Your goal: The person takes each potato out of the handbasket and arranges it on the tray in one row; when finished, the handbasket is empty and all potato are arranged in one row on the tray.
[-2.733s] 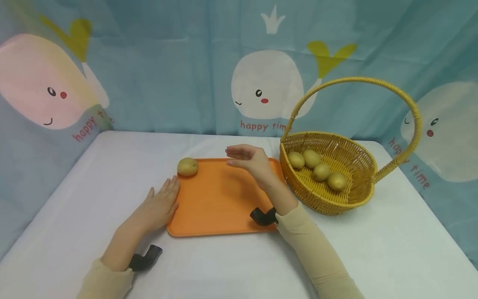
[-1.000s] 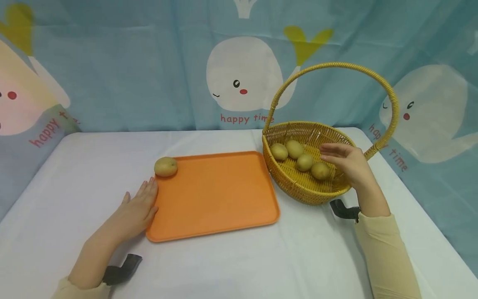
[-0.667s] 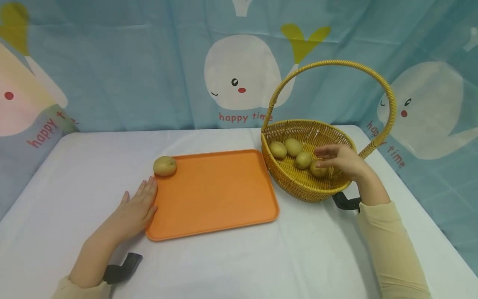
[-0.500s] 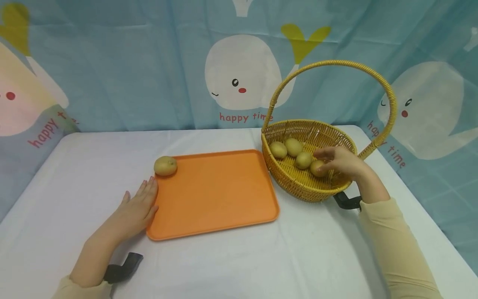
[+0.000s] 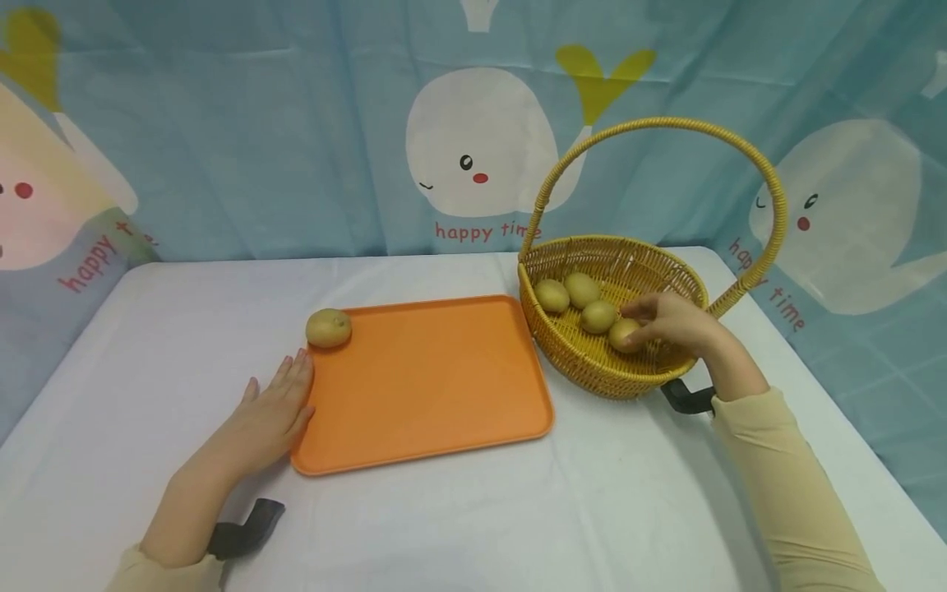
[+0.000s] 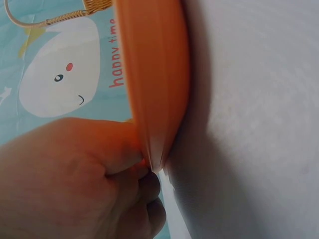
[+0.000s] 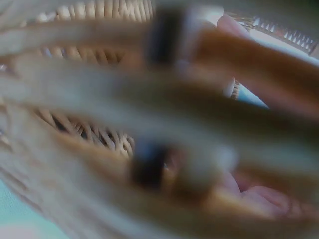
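Note:
My left hand [image 5: 270, 415] rests along the left edge of an orange tray [image 5: 436, 386], fingers straight and thumb over the rim. Up close in the left wrist view, that hand [image 6: 84, 174] touches the tray's rim [image 6: 157, 74]. A single potato [image 5: 329, 328] sits at the tray's far left corner. Inside the yellow wicker basket [image 5: 584, 370], my right hand [image 5: 676, 322] curls its thumb and fingers around the nearest potato [image 5: 624, 335]. Beside it lie several more, among them another potato [image 5: 598, 316]. Blurred basket wicker [image 7: 99, 94] covers most of the right wrist view, partly hiding the fingers.
The basket's tall arched handle [image 5: 773, 189] rises over the right wrist area. A white cloth [image 5: 459, 526] covers the table. Behind stands a blue curtain [image 5: 296, 164] with whale prints. Black straps with a camera [image 5: 247, 530] sit at the wrists.
My right hand has moved from above the tray to the right, down into the basket and onto a potato, which has shifted slightly left. The left hand stays at the tray's edge.

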Demonstrator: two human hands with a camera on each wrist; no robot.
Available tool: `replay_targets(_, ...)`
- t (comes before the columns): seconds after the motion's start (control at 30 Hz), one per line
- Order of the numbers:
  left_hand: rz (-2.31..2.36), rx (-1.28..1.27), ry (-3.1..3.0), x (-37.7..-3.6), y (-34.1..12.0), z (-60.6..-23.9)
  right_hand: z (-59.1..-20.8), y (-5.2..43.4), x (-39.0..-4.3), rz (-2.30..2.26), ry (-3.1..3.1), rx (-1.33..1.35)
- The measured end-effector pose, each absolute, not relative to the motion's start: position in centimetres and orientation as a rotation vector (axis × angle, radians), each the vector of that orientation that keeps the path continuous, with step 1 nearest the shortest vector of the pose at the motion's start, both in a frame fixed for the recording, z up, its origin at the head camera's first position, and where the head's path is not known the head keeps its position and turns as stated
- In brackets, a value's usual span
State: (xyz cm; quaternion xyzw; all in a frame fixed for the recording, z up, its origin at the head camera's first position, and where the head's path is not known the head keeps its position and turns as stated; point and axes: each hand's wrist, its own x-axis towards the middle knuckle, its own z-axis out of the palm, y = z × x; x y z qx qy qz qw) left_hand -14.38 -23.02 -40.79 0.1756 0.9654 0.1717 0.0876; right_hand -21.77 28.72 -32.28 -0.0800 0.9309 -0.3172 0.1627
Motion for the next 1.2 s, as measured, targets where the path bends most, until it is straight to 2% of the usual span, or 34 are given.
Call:
replay_targets(0.87, 0.487, 0.543, 2.922, -14.0, -23.8, -40.5, -33.0, 28.0, -20.9, -1.04, 2.73, -0.27)
replay_targets(1.2, 0.523, 0.539, 2.894, -14.1, -23.5, -40.7, -31.6, 27.5, -19.5, -1.142, 2.762, -0.203)
